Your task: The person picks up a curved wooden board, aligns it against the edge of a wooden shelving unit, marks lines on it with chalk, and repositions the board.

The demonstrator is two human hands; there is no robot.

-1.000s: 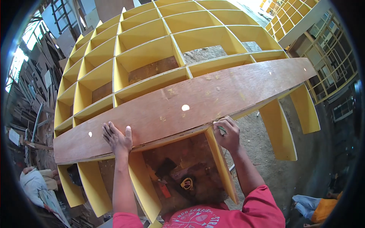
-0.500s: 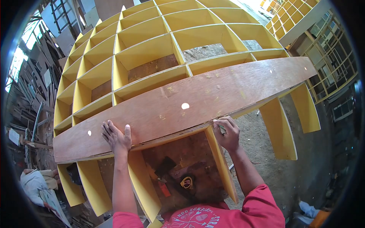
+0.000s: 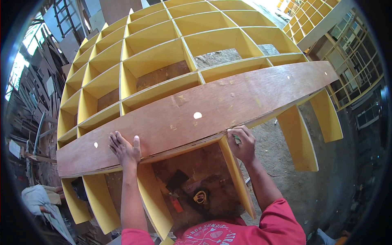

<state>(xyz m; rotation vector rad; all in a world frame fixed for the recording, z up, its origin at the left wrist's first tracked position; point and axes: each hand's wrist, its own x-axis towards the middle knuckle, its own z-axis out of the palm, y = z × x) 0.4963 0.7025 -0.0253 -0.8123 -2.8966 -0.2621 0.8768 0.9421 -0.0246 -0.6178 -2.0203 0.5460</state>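
Observation:
A long curved plywood panel [image 3: 159, 122] with several pale round spots lies across the near part of a yellow-painted wooden lattice frame [image 3: 155, 49]. My left hand [image 3: 125, 150] rests on the panel near its lower edge, fingers stretched and thumb apart. At that same edge, above the top of a yellow upright board [image 3: 239, 177], my right hand [image 3: 241, 143] has its fingers curled together in a pinch. What sits between those fingertips is too small to make out.
Under the panel, a brown board [image 3: 196, 167] bears a tape measure [image 3: 200, 197], a red object [image 3: 176, 203] and dark items. A person [image 3: 36, 200] is at the lower left beside scrap wood [image 3: 36, 94]. Another yellow lattice [image 3: 312, 18] stands at upper right.
The view has shifted slightly. Both hands keep their places on the panel. The person at lower left has moved an arm, and the shapes at the lower right have mostly left view.

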